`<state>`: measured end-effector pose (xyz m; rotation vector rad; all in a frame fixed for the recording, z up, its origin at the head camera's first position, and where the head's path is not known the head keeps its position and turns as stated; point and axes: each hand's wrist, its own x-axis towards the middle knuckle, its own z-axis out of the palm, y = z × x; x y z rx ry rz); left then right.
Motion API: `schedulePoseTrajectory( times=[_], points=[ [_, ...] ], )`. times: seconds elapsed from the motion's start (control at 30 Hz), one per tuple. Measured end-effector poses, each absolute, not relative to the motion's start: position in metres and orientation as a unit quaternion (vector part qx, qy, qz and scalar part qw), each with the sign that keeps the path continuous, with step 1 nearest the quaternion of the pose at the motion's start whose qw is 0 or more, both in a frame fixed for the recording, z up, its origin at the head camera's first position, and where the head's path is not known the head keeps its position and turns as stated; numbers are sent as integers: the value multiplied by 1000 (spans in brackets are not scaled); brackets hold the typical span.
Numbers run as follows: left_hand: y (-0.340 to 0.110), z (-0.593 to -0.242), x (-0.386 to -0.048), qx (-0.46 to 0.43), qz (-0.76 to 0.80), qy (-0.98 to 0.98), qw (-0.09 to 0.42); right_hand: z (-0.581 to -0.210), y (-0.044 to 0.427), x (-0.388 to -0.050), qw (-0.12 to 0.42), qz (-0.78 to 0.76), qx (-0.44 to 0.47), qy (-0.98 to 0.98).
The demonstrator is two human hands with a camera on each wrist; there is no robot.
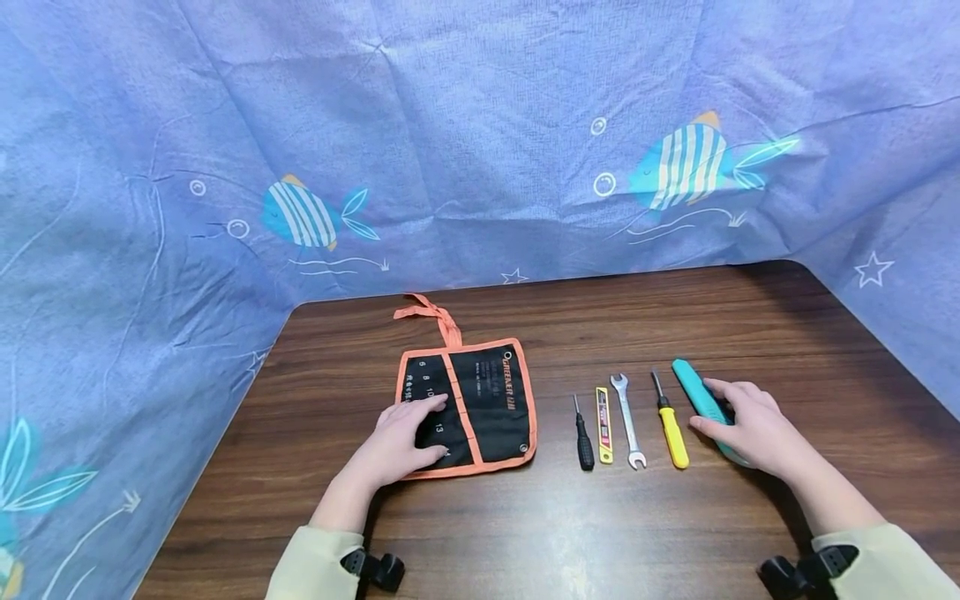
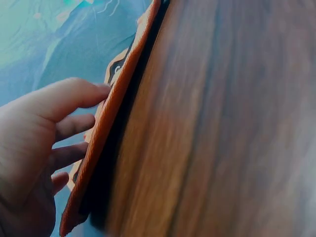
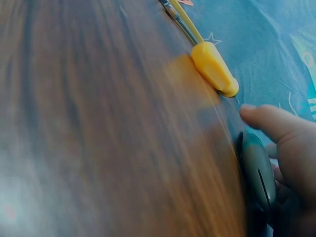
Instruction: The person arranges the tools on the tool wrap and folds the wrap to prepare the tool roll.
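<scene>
We see a flat black fabric pouch with orange trim (image 1: 495, 417) lying left of centre on the brown wood-grain desk (image 1: 465, 533), and a long, rounded teal tool (image 1: 697, 390) to the right, just beside a yellow-handled screwdriver (image 1: 673, 435). We judge the pouch light, soft and prone to fold, best taken by its border; the teal tool looks stiff and smooth, perhaps slippery, best gripped across its middle. The left hand (image 1: 396, 440) lies over the pouch's left part, fingers spread wide. The right hand (image 1: 759, 423) lies over the teal tool, thumb and fingers well parted.
</scene>
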<state>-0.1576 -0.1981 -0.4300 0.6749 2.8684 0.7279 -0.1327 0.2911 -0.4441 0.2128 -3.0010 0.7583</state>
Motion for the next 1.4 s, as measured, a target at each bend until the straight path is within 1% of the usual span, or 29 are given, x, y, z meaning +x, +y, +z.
schedulePoseTrajectory(
  times=[0.27, 0.5, 0.8, 0.9, 1.17, 1.27, 1.4],
  points=[
    [-191, -432, -153, 238, 264, 934, 44, -447, 290, -135, 34, 235, 42, -971],
    [-190, -431, -150, 230, 302, 922, 72, -447, 290, -140, 28, 241, 38, -969],
    [-183, -430, -143, 229, 304, 921, 88, -442, 292, -140, 7, 234, 32, -972],
    [-181, -431, -142, 236, 303, 919, 88, -439, 293, -141, 7, 238, 38, -971],
    [-178, -437, -145, 248, 303, 915, 91, -430, 289, -142, 39, 244, 68, -967],
    [-177, -438, -145, 248, 301, 916, 93, -427, 286, -144, 39, 244, 84, -965],
    [-177, -442, -146, 265, 283, 918, 77, -423, 280, -145, 32, 244, 96, -964]
  ],
)
